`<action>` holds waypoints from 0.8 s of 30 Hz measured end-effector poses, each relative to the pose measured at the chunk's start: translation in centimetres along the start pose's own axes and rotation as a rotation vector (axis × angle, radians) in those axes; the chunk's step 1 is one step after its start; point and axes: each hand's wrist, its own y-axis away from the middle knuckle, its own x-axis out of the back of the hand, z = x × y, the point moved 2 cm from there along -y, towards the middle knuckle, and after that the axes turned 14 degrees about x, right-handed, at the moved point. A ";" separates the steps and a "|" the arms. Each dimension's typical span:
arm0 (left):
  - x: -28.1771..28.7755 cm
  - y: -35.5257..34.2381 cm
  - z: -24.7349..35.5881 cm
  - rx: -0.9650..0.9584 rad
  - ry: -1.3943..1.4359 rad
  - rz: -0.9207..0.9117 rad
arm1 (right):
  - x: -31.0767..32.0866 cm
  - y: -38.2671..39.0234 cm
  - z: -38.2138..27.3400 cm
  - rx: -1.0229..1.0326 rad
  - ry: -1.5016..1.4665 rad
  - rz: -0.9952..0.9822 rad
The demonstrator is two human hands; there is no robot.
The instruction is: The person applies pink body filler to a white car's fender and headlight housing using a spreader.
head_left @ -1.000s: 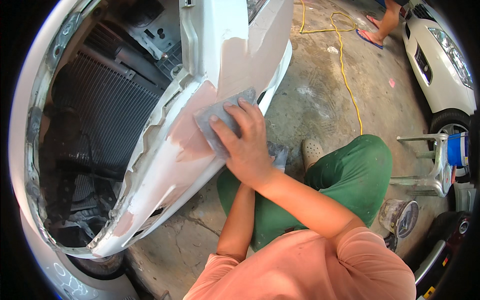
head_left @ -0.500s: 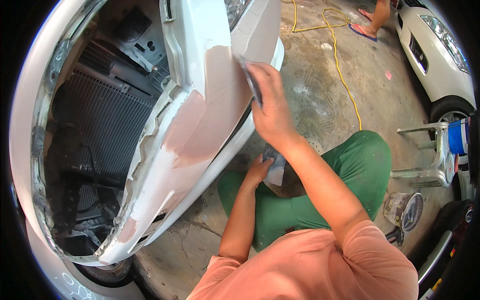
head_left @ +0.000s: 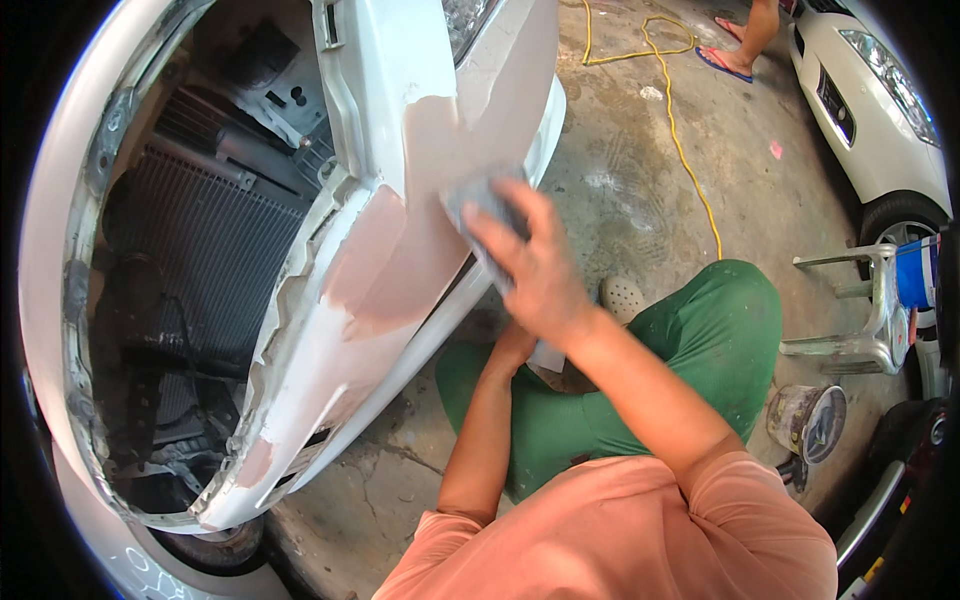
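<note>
My right hand [head_left: 545, 270], blurred by motion, is closed on a flat grey piece [head_left: 487, 215], perhaps a sanding pad or a spreader. The piece is at the pinkish-brown patch [head_left: 425, 225] on the corner of a white car bumper [head_left: 345, 365]; whether it touches the surface I cannot tell. Lower, by my lap, my left hand [head_left: 514, 346] is closed round a flat grey-and-white piece [head_left: 547, 357]. My right wrist hides most of that piece and the left fingers.
Left of the patch, an opening shows the radiator [head_left: 215, 215]. A yellow cord [head_left: 690, 160] runs over the concrete floor. To the right are a stool [head_left: 870, 310], a tub [head_left: 806, 420] and another white car [head_left: 880, 110]. Another person's feet in flip-flops [head_left: 725, 62] stand far off.
My right hand has come down and a little left with the grey piece, which has turned flatter toward the panel. My left hand is now more hidden behind the right wrist.
</note>
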 end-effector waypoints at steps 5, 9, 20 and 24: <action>0.1 1.8 1.5 0.317 0.016 0.020 | 1.7 -7.4 3.3 0.160 0.049 0.064; 0.4 0.9 -0.4 0.289 0.035 -0.016 | 1.4 -8.4 3.5 0.195 0.108 0.005; 0.5 2.4 0.7 0.054 -0.521 0.198 | -6.2 2.4 -3.7 -0.032 0.032 0.097; 1.2 3.9 -0.1 -0.037 -0.952 0.472 | -5.5 4.4 -6.6 0.023 -0.007 -0.127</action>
